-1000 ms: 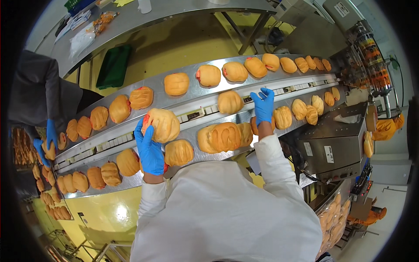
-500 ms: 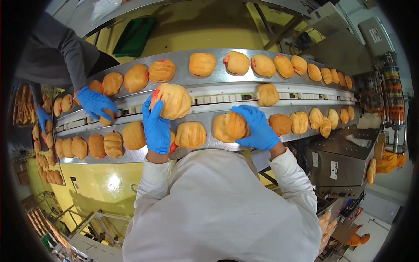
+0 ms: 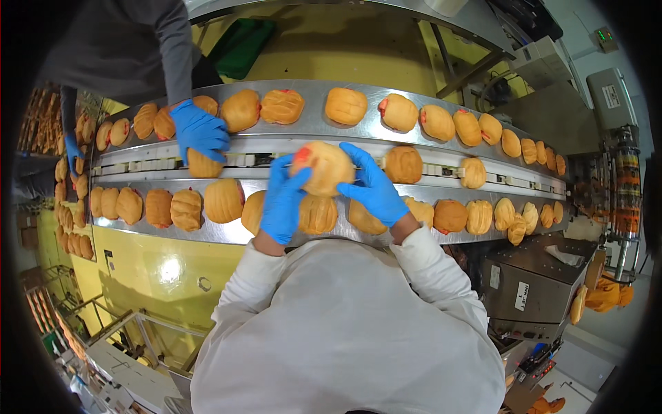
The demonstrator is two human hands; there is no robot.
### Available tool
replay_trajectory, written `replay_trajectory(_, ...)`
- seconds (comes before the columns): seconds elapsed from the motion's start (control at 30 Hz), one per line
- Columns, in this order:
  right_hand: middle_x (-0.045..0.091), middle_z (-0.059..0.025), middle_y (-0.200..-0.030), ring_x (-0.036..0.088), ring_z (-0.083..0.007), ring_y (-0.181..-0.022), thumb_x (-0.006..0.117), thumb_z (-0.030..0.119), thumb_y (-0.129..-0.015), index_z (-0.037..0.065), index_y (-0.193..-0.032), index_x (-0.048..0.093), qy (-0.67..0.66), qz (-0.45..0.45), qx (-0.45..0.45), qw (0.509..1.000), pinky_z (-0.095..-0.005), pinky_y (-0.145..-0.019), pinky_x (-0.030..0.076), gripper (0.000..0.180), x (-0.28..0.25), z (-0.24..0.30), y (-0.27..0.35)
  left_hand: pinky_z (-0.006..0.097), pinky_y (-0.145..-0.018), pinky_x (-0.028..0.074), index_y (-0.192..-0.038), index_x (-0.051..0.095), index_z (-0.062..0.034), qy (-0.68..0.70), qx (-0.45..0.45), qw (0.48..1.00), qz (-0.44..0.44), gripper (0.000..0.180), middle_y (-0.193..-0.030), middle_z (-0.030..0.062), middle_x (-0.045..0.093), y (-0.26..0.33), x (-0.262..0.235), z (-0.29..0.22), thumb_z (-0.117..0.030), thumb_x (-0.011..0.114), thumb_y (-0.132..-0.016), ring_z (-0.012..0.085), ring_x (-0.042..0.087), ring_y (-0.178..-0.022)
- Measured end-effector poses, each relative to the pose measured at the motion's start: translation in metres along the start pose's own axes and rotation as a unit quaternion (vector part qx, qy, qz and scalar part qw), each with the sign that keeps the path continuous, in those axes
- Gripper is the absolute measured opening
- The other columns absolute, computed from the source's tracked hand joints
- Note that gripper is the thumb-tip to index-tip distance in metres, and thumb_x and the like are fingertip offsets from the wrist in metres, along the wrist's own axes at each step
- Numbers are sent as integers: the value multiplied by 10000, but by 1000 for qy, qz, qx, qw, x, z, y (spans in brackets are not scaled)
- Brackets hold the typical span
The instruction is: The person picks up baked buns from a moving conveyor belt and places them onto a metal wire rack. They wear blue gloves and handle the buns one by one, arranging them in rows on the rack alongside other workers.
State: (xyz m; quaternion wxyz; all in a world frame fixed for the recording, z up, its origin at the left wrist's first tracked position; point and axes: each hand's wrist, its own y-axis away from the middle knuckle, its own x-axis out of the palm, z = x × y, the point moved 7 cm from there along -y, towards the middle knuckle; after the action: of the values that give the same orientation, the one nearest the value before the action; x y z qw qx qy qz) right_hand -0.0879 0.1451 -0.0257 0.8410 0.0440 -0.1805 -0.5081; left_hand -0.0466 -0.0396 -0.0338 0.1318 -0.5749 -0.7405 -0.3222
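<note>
Above the middle of the conveyor I hold a filled bun (image 3: 327,168), golden, slightly blurred, with red filling showing at its upper left. My left hand (image 3: 284,200), in a blue glove, grips its left side. My right hand (image 3: 376,188), also gloved in blue, has its fingers curved against the right side. Just below the held bun, another bun (image 3: 318,215) sits on the near metal ledge (image 3: 276,241). To the right of my hands, a browner bun (image 3: 403,165) and a smaller-looking bun (image 3: 474,173) lie on the white-slatted conveyor (image 3: 438,170).
Across the conveyor, a far ledge (image 3: 314,114) carries a row of filled buns. At left, a co-worker's blue-gloved hand (image 3: 200,131) covers part of a bun (image 3: 205,165) on the conveyor. A dark metal machine (image 3: 534,293) stands at right; a green crate (image 3: 241,48) lies beyond.
My left hand has carried its bun to the right, above the conveyor. My right hand has left a bun and joined it. Two buns now show on the conveyor to the right, where one did before.
</note>
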Motion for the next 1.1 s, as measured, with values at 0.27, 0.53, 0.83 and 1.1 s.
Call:
replay_trajectory(0.27,558,-95,-1472,554,-240,-1339,774,83,-899,80,-1475,541,218,-108,-51,969,-379,-1136,460,621,-103,-2,-30,367,-1139,436,-1516,477,-64,-390,95,914,59,677,-1421,104,575,10,-20,-14,-78,764,-903,222,535,-1340)
replay_trajectory(0.53,529,-156,-1522,563,-358,-1338,908,273,-734,161,-1485,558,514,7,-90,853,-458,-1118,460,836,-81,4,61,510,-1165,393,-1540,488,-136,-716,149,621,282,913,-1510,212,496,34,6,23,-239,879,-721,423,460,-1415)
replay_trajectory(0.83,426,-235,-1563,443,-411,-1430,939,374,-628,164,-1579,414,632,-12,-69,772,-529,-1170,348,1107,-19,-23,70,527,-1089,417,-1554,462,-123,-770,186,529,305,913,-1427,176,527,30,23,41,-231,837,-729,393,493,-1359)
replay_trajectory(1.1,546,-204,-1424,533,-422,-1286,913,384,-658,109,-1536,443,551,2,-101,828,-515,-1105,427,1033,-38,-13,38,445,-1107,431,-1503,452,-67,-549,130,806,178,816,-1393,137,552,37,16,5,-206,830,-794,329,543,-1304)
